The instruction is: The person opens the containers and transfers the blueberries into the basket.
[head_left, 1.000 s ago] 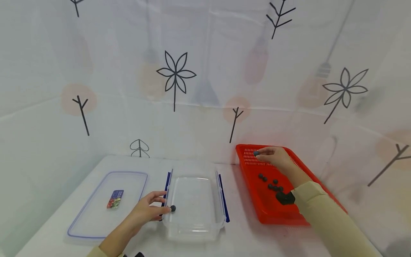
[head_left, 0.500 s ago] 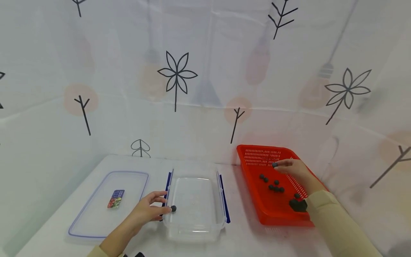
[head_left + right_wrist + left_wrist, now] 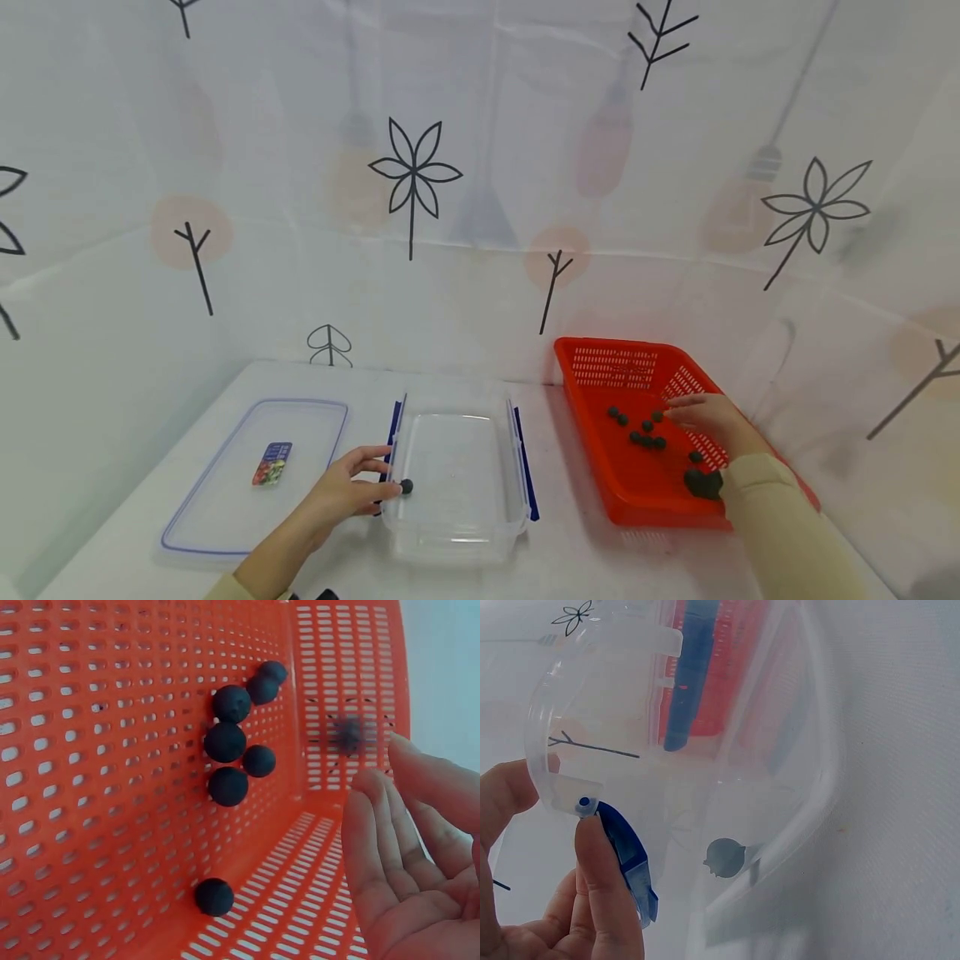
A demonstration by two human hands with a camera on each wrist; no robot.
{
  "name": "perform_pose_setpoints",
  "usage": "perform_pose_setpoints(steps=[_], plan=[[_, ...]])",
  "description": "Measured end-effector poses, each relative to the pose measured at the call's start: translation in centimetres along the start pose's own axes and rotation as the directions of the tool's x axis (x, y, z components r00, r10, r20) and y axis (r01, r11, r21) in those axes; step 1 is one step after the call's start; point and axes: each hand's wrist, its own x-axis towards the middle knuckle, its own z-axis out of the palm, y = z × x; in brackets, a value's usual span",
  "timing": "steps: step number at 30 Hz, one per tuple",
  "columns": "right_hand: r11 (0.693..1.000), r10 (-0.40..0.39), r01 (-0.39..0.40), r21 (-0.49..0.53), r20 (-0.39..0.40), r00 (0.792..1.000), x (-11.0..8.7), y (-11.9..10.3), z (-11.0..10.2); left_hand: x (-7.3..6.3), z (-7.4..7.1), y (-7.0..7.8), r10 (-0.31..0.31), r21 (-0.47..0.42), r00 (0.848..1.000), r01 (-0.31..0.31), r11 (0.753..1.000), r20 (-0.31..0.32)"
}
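Note:
My left hand (image 3: 348,492) grips the left wall of a clear plastic box (image 3: 450,530). In the left wrist view, its thumb and finger are on either side of the wall, by a blue latch (image 3: 626,855). One blueberry (image 3: 407,486) lies inside the box near that hand, its crown seen through the plastic in the left wrist view. My right hand (image 3: 708,417) is over the red basket (image 3: 585,442), fingers extended, holding nothing. Just off its fingertips is a blurred blueberry (image 3: 347,736), in front of the end wall. Several other blueberries (image 3: 226,742) lie on the basket floor.
A clear lid (image 3: 217,508) with a blue rim and a printed label (image 3: 272,463) lies flat left of the box. Blue latches hang along both sides of the box. Behind the table hangs a white curtain (image 3: 480,317) with plant drawings.
My right hand has moved right and down over the basket and let go of the blueberry it pinched. The left hand has stayed on the box.

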Motion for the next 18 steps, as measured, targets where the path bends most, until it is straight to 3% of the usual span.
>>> perform_pose_setpoints(steps=[7, 18], plan=[[0.998, -0.057, 0.057, 0.04, -0.022, 0.998, 0.2, -0.8, 0.2, -0.1, 0.0, 0.3, 0.004, 0.002, 1.0, -0.004, 1.0, -0.004], [0.986, -0.162, 0.161, -0.039, -0.026, 0.986, -0.2, -5.5, 2.8, 0.0, 0.1, 0.1, -0.019, 0.007, 1.0, 0.019, 1.0, -0.015]])
